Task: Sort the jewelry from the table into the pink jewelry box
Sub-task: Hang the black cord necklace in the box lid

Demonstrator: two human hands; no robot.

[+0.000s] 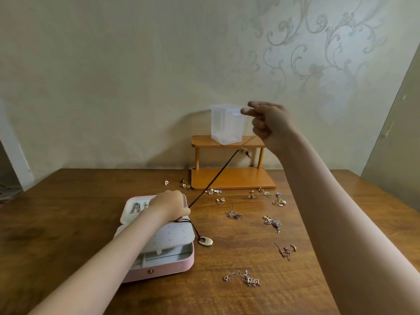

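The pink jewelry box (159,270) lies open on the wooden table, its grey inner flap showing. My left hand (169,206) rests over the box and pinches a black cord necklace (216,177) at the flap's top edge. The cord's oval gold pendant (205,241) lies on the table just right of the box. My right hand (267,122) is raised high and pinches the cord's far end, so the cord runs taut between both hands. Several gold chains (272,223) and small earrings (278,201) lie scattered on the table to the right.
A small orange two-tier shelf (231,180) stands at the back against the wall, with a clear plastic container (227,123) on its top tier. A necklace with a number pendant (246,278) lies near the front. Earrings sit in the box's lid (136,208).
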